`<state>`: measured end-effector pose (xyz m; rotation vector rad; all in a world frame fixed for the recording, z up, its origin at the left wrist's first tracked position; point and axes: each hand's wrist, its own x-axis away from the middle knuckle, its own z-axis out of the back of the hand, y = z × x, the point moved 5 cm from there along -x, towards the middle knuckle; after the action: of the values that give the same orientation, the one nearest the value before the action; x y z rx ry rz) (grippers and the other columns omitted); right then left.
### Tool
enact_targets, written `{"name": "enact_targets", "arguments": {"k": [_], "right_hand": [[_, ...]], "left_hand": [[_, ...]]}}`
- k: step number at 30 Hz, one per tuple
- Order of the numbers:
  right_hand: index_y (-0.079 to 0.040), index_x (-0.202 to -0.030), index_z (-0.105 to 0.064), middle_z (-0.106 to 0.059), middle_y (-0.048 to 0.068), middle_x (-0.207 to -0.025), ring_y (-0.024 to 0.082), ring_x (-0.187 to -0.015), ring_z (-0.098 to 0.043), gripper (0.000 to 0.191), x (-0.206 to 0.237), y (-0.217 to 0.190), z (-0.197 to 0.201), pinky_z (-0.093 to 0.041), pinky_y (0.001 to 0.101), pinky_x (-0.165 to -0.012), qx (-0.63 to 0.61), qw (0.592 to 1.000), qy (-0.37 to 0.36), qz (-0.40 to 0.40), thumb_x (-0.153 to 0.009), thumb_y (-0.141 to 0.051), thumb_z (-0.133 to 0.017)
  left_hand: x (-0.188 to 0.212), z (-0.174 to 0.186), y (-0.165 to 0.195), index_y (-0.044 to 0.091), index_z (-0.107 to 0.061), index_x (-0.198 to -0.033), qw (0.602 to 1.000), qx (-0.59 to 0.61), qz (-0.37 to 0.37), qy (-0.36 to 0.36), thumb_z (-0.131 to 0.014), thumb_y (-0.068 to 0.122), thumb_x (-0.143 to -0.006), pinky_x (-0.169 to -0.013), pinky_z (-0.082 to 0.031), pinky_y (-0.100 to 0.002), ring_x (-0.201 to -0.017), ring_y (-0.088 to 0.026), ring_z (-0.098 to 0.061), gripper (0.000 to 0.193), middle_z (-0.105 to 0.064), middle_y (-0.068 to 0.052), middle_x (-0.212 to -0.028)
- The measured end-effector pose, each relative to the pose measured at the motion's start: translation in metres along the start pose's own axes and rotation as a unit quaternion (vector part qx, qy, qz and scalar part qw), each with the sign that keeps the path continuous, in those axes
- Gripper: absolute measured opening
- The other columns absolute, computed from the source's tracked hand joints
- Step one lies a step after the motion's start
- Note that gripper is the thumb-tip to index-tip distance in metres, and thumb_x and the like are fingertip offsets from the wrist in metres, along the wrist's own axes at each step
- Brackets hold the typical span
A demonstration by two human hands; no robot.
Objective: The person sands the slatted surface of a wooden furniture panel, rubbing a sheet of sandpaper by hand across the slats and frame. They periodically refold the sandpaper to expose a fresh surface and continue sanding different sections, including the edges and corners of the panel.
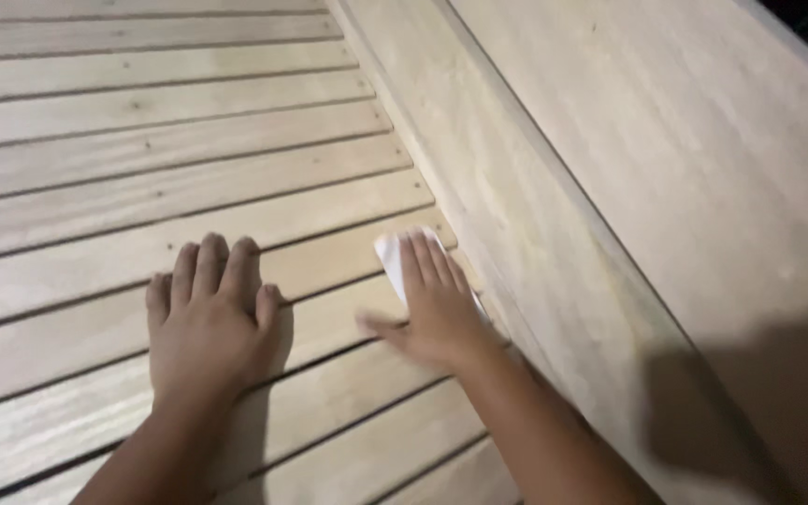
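Note:
My left hand [208,313] lies flat, palm down, on pale wooden slats [142,159], fingers together and holding nothing. My right hand [432,304] presses a small white folded sheet [389,254] against a slat close to the side rail; only the sheet's top left corner shows past my fingers. The right hand looks slightly blurred.
The slats run side by side with narrow dark gaps between them. A wide pale wooden rail [516,215] borders them on the right, with a broad flat board [703,140] beyond it. A dark shadow [750,402] falls at the lower right.

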<state>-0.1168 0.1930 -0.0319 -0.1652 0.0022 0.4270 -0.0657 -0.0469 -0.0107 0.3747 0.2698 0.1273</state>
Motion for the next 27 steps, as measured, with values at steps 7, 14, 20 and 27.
{"name": "enact_targets", "arguments": {"k": [7, 14, 20, 27], "right_hand": [[0.009, -0.158, -0.009, -0.01, 0.032, -0.165, 0.043, -0.155, -0.005, 0.121, 0.057, 0.009, -0.011, -0.007, 0.051, -0.12, 0.016, 1.0, -0.026, 0.001, -0.086, -0.076, -0.059], [0.004, -0.159, -0.016, -0.013, 0.024, -0.168, 0.036, -0.158, -0.008, 0.11, -0.117, 0.031, -0.009, -0.008, 0.0458, -0.125, -0.013, 0.999, 0.007, -0.043, -0.09, -0.075, -0.05], [0.005, -0.158, -0.017, -0.013, 0.025, -0.168, 0.037, -0.156, -0.009, 0.112, -0.09, 0.024, -0.003, -0.009, 0.0465, -0.124, -0.015, 0.999, 0.025, -0.014, -0.088, -0.075, -0.053], [0.007, -0.158, -0.018, -0.018, 0.029, -0.166, 0.041, -0.157, -0.013, 0.11, 0.083, 0.012, 0.0, -0.012, 0.0497, -0.124, 0.003, 0.999, 0.03, 0.041, -0.089, -0.069, -0.058]], "left_hand": [[0.001, -0.006, -0.005, 0.015, -0.041, -0.153, 1.0, -0.008, -0.013, 0.009, -0.042, 0.044, -0.096, -0.12, -0.013, -0.056, -0.151, -0.035, -0.023, 0.064, -0.035, -0.017, -0.161], [-0.003, -0.003, -0.004, 0.016, -0.038, -0.152, 0.999, -0.009, 0.017, -0.029, -0.042, 0.044, -0.092, -0.118, -0.012, -0.054, -0.15, -0.034, -0.02, 0.067, -0.03, -0.016, -0.16], [-0.002, 0.001, -0.002, 0.016, -0.038, -0.151, 0.999, 0.008, 0.017, -0.027, -0.043, 0.044, -0.091, -0.119, -0.011, -0.053, -0.15, -0.033, -0.02, 0.066, -0.031, -0.015, -0.161], [0.001, -0.006, -0.005, 0.014, -0.039, -0.154, 1.0, -0.01, -0.011, -0.008, -0.042, 0.044, -0.096, -0.119, -0.012, -0.056, -0.151, -0.035, -0.022, 0.065, -0.032, -0.017, -0.161]]}}
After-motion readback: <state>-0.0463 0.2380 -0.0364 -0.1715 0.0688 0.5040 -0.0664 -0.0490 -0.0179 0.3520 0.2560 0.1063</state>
